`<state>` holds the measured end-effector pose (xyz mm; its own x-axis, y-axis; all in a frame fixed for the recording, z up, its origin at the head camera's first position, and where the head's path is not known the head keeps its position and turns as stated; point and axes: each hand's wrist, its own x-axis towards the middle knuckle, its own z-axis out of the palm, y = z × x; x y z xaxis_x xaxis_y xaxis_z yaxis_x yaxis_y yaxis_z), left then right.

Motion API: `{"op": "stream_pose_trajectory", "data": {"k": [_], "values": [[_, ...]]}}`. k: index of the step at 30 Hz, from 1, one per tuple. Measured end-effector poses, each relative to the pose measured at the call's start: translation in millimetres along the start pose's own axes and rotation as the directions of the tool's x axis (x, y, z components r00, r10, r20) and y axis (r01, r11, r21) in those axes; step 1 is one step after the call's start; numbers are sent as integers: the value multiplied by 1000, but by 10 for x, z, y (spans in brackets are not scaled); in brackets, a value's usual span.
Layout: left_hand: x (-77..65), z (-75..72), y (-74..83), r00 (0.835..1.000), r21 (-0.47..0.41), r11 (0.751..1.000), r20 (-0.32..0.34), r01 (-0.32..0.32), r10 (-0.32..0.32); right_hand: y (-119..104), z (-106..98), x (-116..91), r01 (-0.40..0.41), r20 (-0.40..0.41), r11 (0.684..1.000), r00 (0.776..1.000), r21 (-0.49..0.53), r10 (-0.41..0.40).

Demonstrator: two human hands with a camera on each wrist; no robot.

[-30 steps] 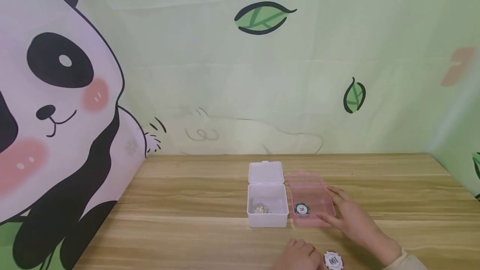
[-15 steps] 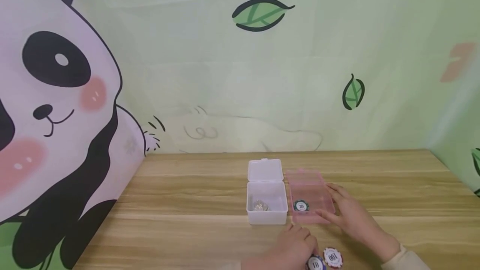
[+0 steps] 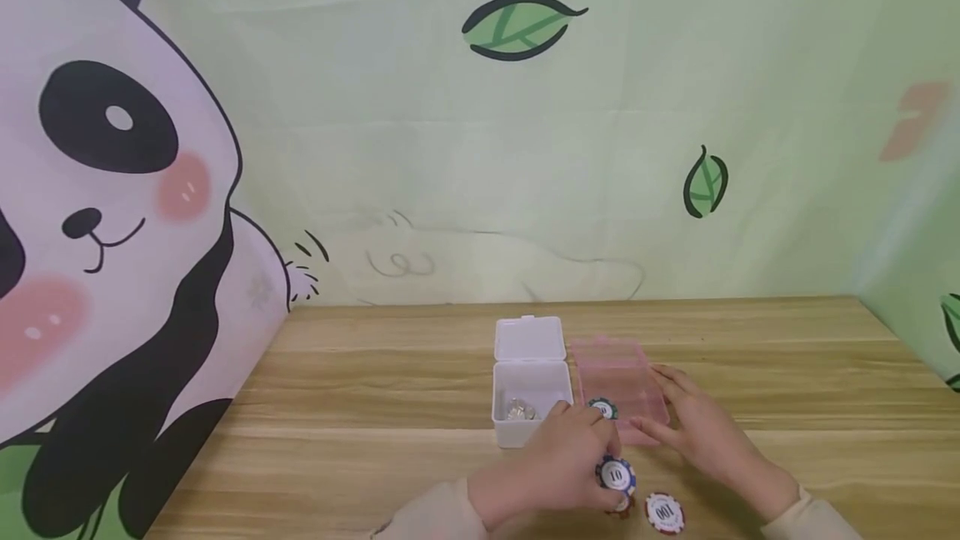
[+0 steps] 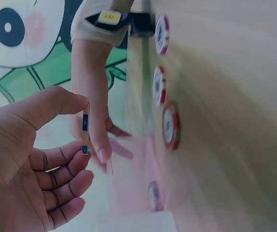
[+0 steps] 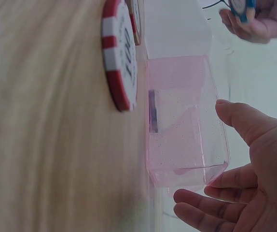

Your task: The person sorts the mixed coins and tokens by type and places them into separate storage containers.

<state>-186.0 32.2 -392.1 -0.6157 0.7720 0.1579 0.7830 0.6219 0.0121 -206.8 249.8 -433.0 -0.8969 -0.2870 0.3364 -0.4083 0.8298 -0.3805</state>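
My left hand (image 3: pixel 566 457) pinches a blue poker chip (image 3: pixel 617 474) marked 10 between thumb and fingers, raised off the table in front of the boxes. The left wrist view shows that chip edge-on. At the right side of the open pink clear box (image 3: pixel 630 433), my right hand (image 3: pixel 708 436) holds it with thumb and fingers spread around the corner. Inside lies a green chip (image 3: pixel 603 408), partly covered by my left hand. A red-and-white chip (image 3: pixel 665 513) marked 100 rests on the table; a reddish-brown chip (image 4: pixel 171 125) shows below my left hand.
Left of the pink box stands an open white box (image 3: pixel 513 435) with several clear, shiny pieces (image 3: pixel 519 410) in it. The wooden table (image 3: pixel 360 407) ends at a printed cloth backdrop (image 3: pixel 360 148). Another red-and-white chip (image 4: pixel 162 35) appears in the left wrist view.
From the table's front edge, my left hand has moved up and forward and now carries the blue chip off the table. My right hand stays at the pink box.
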Motion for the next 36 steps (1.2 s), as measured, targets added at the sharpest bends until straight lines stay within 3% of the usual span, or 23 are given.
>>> {"op": "stream_pose_trajectory", "data": {"k": [13,25,36], "values": [[200,-50,-215,996,-12,997,-38,74,-75,-32,-9,0,-20,-3,1000,1000,-7,20],[331,-50,-318,989,-7,989,21,147,-147,-4,8,4,9,-25,1000,1000,-7,-9],[466,75,-355,985,-46,984,43,170,-168,-12,0,-5,-10,-5,1000,1000,-8,10]]}}
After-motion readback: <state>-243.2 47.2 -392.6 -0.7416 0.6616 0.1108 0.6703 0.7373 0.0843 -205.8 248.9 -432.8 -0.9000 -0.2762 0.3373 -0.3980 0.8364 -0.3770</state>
